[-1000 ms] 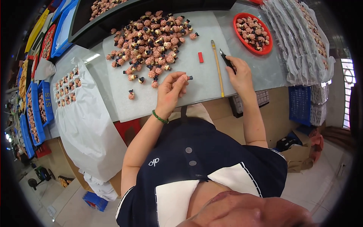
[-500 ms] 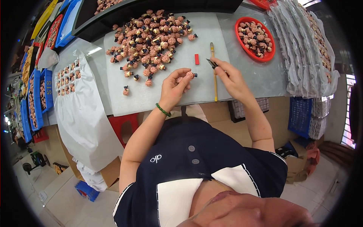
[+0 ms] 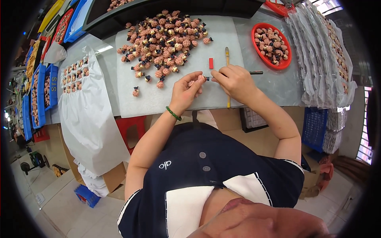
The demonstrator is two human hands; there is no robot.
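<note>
My left hand (image 3: 185,92) pinches a small pink, bumpy figurine (image 3: 201,78), its dark end pointing toward my right hand. My right hand (image 3: 235,81) is closed around a slim dark pen-shaped tool (image 3: 256,72). The tool's rear end sticks out to the right; its tip is hidden by the fingers beside the figurine's dark end. Under both hands lies a white sheet (image 3: 151,104). A thin yellow stick-like tool (image 3: 227,58) lies partly beneath my right hand. Just beyond the hands rests a small red block (image 3: 211,63).
A large heap of similar figurines (image 3: 166,43) covers the sheet's far left. More fill a red basin (image 3: 288,59) at the right. Plastic-wrapped trays (image 3: 305,51) stand upright beyond it. At left lies a white bag (image 3: 93,131) under rows of figurines; a black bin (image 3: 166,16) borders the back.
My right hand has moved left and down, bringing the dark tool to the figurine and turning it so its rear points right. My left hand still holds the figurine.
</note>
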